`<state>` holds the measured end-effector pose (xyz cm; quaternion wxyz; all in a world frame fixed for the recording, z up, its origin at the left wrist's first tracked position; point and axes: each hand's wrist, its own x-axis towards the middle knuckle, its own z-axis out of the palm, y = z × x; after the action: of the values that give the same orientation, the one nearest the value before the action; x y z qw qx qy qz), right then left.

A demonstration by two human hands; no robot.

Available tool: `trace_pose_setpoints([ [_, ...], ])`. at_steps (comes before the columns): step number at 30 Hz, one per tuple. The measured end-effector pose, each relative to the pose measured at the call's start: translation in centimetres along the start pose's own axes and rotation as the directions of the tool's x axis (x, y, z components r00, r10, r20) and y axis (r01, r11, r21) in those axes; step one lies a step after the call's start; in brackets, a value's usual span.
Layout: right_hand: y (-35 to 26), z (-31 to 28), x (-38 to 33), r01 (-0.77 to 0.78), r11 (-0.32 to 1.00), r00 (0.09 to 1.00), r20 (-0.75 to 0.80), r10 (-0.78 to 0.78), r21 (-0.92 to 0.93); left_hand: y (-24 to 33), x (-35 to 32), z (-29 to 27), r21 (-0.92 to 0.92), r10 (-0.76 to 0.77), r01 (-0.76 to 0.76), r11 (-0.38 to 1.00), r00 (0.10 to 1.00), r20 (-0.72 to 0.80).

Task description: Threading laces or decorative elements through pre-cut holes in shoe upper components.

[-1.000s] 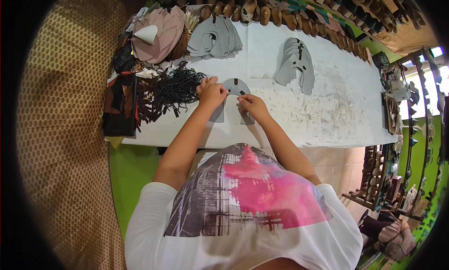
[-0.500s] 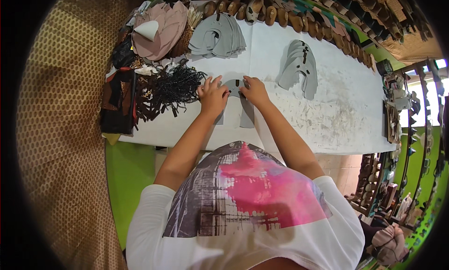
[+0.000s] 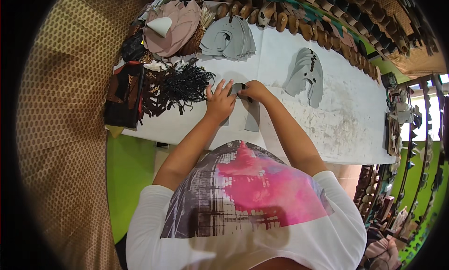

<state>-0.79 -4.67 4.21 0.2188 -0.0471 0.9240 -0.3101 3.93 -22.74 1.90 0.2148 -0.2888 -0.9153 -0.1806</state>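
Note:
A grey U-shaped shoe-upper piece [image 3: 252,116] lies on the white-covered table in front of me, its two legs toward my body. My left hand [image 3: 220,102] rests on its left side with the fingers spread. At the top of the curve, my right hand [image 3: 255,91] has its fingertips pinched together beside a small dark tab [image 3: 243,86]. Whatever is between those fingertips is hidden. Overlapping pieces of the same grey kind form one stack [image 3: 213,41] beyond my left hand. Another fanned group [image 3: 310,78] with dark tabs lies to the right.
Left on the table [image 3: 327,129] are a heap of black beaded strands [image 3: 187,83], a dark box-like container [image 3: 123,101] and a pile of pink cut pieces [image 3: 182,24] with a white cone [image 3: 160,26]. Wooden shoe lasts [image 3: 306,30] line the far edge. Shoe racks stand at right.
My right hand has moved from the piece's right side to the top of its curve, and its fingers have drawn together. My left hand stays on the left side. The view has shifted slightly.

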Motion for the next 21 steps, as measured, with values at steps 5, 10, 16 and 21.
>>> trace_pose_setpoints([
  [5, -0.6, 0.0, -0.3, -0.039, 0.998, 0.999, 0.008, 0.039, 0.045, 0.8, -1.4, -0.3, 0.1, 0.048, -0.052, 0.994, 0.998, 0.043],
  [10, -0.5, -0.2, -0.5, -0.065, 0.997, 0.998, 0.023, 0.064, 0.035, 2.4, -1.3, -0.3, 0.244, -0.028, -0.029, 0.969, 0.973, 0.228],
  [16, -0.4, 0.1, 0.1, -0.209, 0.951, 0.976, -0.006, 0.216, 0.23, 3.4, -2.0, -0.1, 0.173, -0.155, 0.111, 0.979, 0.953, 0.262],
  [21, 0.7, -0.1, 1.4, -0.321, 0.69, 0.943, 0.154, 0.294, 0.648, 3.2, -2.4, -0.3, 0.122, -0.183, 0.154, 0.98, 0.943, 0.278],
])
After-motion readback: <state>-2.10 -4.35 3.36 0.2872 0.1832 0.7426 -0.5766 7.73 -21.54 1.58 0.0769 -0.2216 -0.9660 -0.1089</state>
